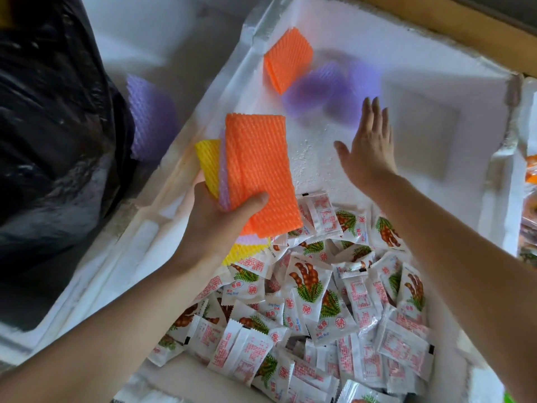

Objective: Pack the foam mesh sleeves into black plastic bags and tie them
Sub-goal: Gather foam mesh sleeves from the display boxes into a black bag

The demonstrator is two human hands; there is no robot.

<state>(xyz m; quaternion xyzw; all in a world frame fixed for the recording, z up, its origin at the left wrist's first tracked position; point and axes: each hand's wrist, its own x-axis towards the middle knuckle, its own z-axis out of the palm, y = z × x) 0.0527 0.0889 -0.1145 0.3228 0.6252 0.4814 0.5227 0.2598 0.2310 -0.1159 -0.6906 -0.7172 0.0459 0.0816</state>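
Note:
My left hand (pixel 216 221) grips a stack of foam mesh sleeves (pixel 258 170), orange on top with purple and yellow ones under it, above the near left edge of a white foam box (pixel 334 158). My right hand (pixel 367 146) stretches out flat with straight fingers over the box floor, just short of two blurred purple sleeves (pixel 328 88). An orange sleeve (pixel 287 58) lies against the box's far left wall. Another purple sleeve (pixel 152 117) lies outside the box, beside the black plastic bag (pixel 49 120) at the left.
Several small white snack packets (pixel 334 301) with red print fill the near half of the foam box. A second white foam piece (pixel 136 33) lies at the far left. More packets show at the right edge (pixel 530 205). A wooden edge (pixel 436 18) runs behind the box.

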